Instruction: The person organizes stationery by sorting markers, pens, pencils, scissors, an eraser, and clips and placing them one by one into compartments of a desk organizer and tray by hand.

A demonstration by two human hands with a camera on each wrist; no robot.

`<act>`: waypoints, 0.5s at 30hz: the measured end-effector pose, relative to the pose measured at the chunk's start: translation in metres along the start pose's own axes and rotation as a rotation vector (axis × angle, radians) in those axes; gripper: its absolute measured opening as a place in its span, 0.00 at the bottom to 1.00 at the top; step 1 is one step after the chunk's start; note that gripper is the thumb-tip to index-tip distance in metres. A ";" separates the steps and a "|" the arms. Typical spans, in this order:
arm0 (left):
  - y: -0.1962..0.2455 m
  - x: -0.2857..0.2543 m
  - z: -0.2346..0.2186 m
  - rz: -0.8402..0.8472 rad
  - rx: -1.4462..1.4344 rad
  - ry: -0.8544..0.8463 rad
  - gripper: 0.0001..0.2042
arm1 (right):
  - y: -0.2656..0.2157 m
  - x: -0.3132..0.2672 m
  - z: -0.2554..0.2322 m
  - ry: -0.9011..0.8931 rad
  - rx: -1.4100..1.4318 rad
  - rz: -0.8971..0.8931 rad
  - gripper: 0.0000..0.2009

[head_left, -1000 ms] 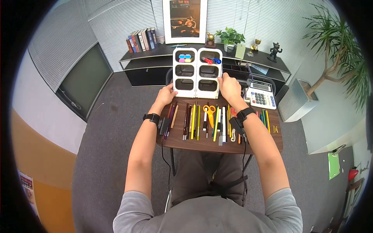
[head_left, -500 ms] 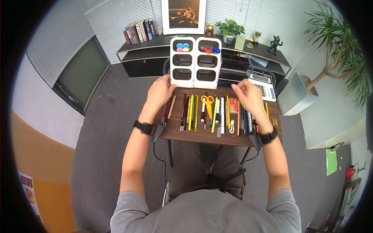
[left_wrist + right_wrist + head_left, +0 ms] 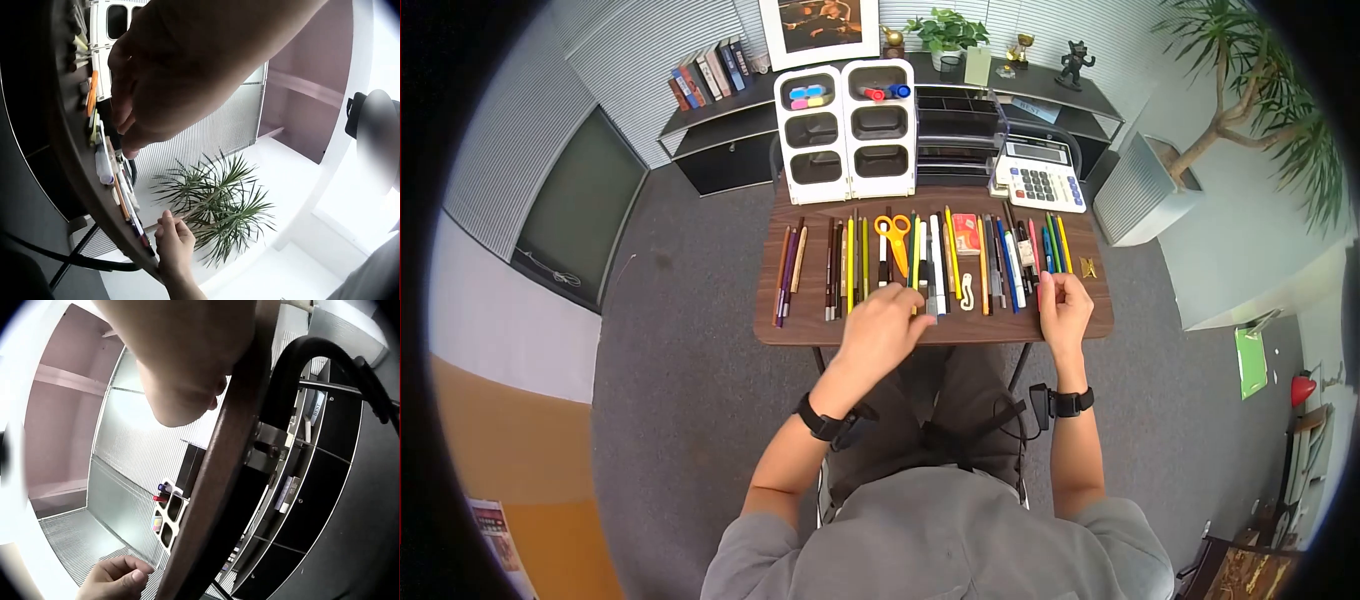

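Observation:
My left hand (image 3: 882,325) hovers over the lower ends of the middle pens, fingers bent loosely, beside a grey-capped marker (image 3: 932,300). Orange scissors (image 3: 897,243) lie just beyond it. In the left wrist view the left hand (image 3: 165,87) is dark, and no held thing shows. At the table's front right, my right hand (image 3: 1067,312) is by the lower ends of the right-hand pens; its fingers are loosely bent, and whether they touch a pen is unclear. Rows of pencils (image 3: 788,275) and pens (image 3: 1010,265) lie on the wooden table (image 3: 850,335).
Two white three-compartment organizers (image 3: 848,130) stand at the back, the top compartments holding highlighters (image 3: 807,92) and markers (image 3: 887,92). To their right are a black rack (image 3: 955,130) and a calculator (image 3: 1045,183). A red box (image 3: 966,234), white correction tape (image 3: 967,292) and gold clip (image 3: 1088,267) lie among the pens.
Both hands have let go of the organizers and come back toward the table's front edge. The left moved right over the middle pens; the right moved to the right-hand pens.

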State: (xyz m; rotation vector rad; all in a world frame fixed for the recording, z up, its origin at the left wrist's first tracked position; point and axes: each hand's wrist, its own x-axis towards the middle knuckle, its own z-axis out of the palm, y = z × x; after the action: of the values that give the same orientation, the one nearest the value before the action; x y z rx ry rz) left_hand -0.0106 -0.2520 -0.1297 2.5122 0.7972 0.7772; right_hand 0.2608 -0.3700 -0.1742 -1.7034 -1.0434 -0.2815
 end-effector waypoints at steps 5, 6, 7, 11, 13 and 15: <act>0.017 -0.005 0.030 0.028 0.115 0.055 0.15 | 0.001 -0.001 0.001 -0.033 0.009 0.067 0.10; 0.019 -0.004 0.034 0.010 0.140 0.083 0.16 | 0.001 -0.001 0.001 -0.031 0.008 0.071 0.10; 0.020 -0.003 0.038 -0.008 0.164 0.111 0.16 | 0.000 -0.001 0.001 -0.033 -0.012 0.053 0.10; 0.024 -0.003 0.048 -0.015 0.177 0.152 0.15 | -0.005 0.000 0.000 -0.030 -0.030 0.016 0.09; 0.024 -0.004 0.050 -0.017 0.179 0.162 0.14 | -0.012 0.000 -0.002 -0.086 -0.093 -0.011 0.10; 0.023 -0.006 0.052 -0.013 0.170 0.163 0.14 | -0.027 0.000 -0.007 -0.207 -0.259 -0.083 0.12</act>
State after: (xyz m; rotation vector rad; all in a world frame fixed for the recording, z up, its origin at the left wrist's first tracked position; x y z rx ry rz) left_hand 0.0265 -0.2832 -0.1598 2.6133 0.9707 0.9558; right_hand 0.2424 -0.3748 -0.1531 -1.9550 -1.2755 -0.3089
